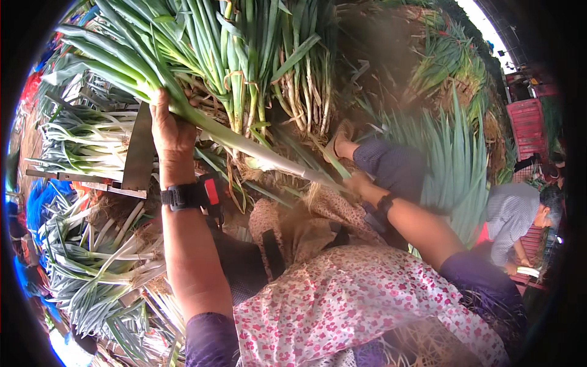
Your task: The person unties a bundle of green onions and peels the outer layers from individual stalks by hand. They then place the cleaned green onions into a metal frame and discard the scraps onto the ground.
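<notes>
A long leek (247, 145) slants across in front of me, its green leaves at the upper left and its pale shaft running down to the right. My left hand (173, 129) is closed round it where the leaves meet the shaft. At the other end, my right hand (362, 183) has its fingers drawn together by the tip of the shaft and a green strip of leaf (330, 160). Exactly what those fingers pinch is hard to make out. Beyond both hands stands a thick pile of untrimmed leeks (251, 67) with dry roots and soil.
On my left, cleaned leeks (92, 137) lie in a rack with a flat metal plate (137, 150). More leeks (104, 263) are heaped below it. Long green leaves (455, 162) spread to my right. Another person (513, 214) bends over at far right near red crates (527, 125).
</notes>
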The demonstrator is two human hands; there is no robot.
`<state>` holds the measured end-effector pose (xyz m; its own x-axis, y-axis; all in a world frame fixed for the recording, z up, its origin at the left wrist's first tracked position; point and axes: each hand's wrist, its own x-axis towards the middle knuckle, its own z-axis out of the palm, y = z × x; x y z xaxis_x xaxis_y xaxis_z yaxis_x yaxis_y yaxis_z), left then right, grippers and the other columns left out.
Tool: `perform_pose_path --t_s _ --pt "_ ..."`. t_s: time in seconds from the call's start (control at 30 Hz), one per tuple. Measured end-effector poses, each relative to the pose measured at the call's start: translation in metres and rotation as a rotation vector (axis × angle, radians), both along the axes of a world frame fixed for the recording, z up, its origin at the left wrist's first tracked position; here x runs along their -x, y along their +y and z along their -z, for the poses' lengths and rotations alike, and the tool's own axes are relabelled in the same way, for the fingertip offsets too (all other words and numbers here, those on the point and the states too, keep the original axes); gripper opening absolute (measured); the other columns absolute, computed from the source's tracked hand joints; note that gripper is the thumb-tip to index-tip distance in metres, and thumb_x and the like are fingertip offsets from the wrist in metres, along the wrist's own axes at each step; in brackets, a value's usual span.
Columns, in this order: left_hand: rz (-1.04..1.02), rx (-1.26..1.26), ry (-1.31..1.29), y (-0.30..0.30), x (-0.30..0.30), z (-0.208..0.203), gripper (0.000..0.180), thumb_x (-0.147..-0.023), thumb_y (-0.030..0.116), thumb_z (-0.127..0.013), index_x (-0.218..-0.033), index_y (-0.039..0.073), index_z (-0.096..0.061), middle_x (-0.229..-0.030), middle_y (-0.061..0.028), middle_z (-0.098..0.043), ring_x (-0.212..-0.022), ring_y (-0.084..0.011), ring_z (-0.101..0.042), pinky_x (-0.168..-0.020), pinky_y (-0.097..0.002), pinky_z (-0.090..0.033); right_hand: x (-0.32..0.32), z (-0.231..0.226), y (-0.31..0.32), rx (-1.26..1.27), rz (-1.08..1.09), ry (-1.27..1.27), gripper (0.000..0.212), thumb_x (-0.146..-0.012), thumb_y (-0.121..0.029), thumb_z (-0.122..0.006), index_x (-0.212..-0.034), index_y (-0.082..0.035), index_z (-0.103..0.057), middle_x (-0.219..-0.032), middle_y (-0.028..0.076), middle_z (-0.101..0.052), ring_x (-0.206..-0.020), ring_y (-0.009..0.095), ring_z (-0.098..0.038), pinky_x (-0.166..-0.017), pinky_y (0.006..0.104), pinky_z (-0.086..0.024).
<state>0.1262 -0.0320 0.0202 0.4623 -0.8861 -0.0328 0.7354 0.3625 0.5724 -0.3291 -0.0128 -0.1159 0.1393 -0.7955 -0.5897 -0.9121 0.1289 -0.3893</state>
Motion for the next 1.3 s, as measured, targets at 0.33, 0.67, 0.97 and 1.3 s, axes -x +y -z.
perform_pose_path --t_s 0.33,0.67,0.97,1.3 --pt "0.147 -0.049 0.034 0.009 0.045 0.010 0.033 -0.085 0.015 -0.060 -0.114 0.006 -0.048 -0.099 -0.0092 -0.057 -0.089 -0.0246 -0.056 -0.081 -0.0406 -0.046 -0.211 -0.130 0.001 0.632 -0.497 -0.623 0.067 -0.073 -0.019 -0.072 -0.129 -0.009 -0.034 -0.116 0.015 -0.052 -0.099 0.030 -0.057 -0.080 0.0375 -0.050" --pt "0.104 -0.184 0.143 0.031 0.067 0.020 0.021 -0.086 0.015 -0.059 -0.104 0.009 -0.048 -0.091 -0.0038 -0.052 -0.081 -0.0167 -0.051 -0.071 -0.0311 -0.046 -0.209 -0.131 0.009 0.668 -0.422 -0.626 0.028 -0.087 -0.009 -0.050 -0.113 0.003 -0.053 -0.101 0.022 -0.059 -0.087 0.037 -0.059 -0.074 0.0409 -0.048" --pt "-0.033 -0.182 0.308 0.098 0.125 -0.036 0.040 -0.087 0.032 -0.057 -0.116 0.006 -0.047 -0.112 -0.0129 -0.049 -0.102 -0.0256 -0.048 -0.091 -0.0392 -0.041 -0.170 -0.164 0.046 0.750 -0.396 -0.775 0.030 -0.081 -0.014 -0.061 -0.109 -0.006 -0.052 -0.100 0.012 -0.060 -0.094 0.028 -0.060 -0.077 0.0339 -0.049" --pt "0.222 0.074 0.006 0.134 0.145 -0.082 0.038 -0.081 0.027 -0.066 -0.110 0.009 -0.051 -0.097 -0.0051 -0.057 -0.091 -0.0206 -0.053 -0.085 -0.0360 -0.041 -0.144 -0.196 0.060 0.589 -0.463 -1.092 0.024 -0.077 -0.011 -0.068 -0.095 -0.003 -0.055 -0.088 0.009 -0.056 -0.077 0.019 -0.057 -0.066 0.0289 -0.048"
